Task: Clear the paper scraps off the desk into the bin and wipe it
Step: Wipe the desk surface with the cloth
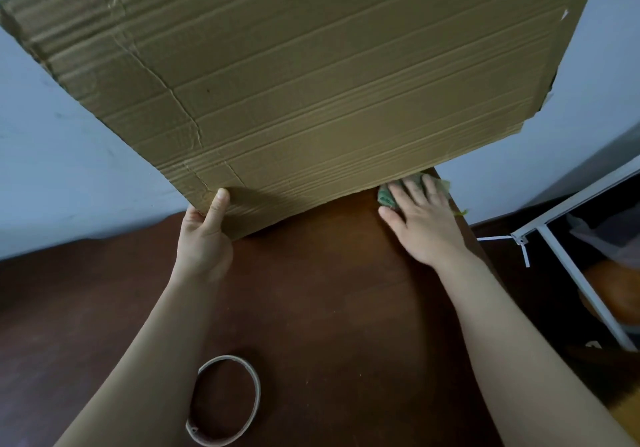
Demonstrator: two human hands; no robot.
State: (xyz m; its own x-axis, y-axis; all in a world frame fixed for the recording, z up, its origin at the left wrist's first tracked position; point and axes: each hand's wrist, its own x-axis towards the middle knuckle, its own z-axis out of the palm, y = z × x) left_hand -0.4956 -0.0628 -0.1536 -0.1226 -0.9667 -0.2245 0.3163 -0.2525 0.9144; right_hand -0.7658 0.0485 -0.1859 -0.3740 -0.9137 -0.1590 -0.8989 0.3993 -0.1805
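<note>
Tape ring, a nearly spent roll, lies flat on the dark brown desk nearest the camera, between the two forearms. Farther in, the hands are well apart. The left hand grips the lower corner of a large cardboard sheet, its thumb laid on the near face and the fingers curled behind. The sheet is tilted up off the desk and fills the upper part of the view, creased and torn along its left side. The right hand lies flat with straight fingers, pressing a pale green cloth onto the desk's far right corner, just beside the sheet's lower edge. The cloth carries a small green print near the thumb, too small to read. Behind stands a pale wall. To the right, below desk level, a white frame encloses something orange.
</note>
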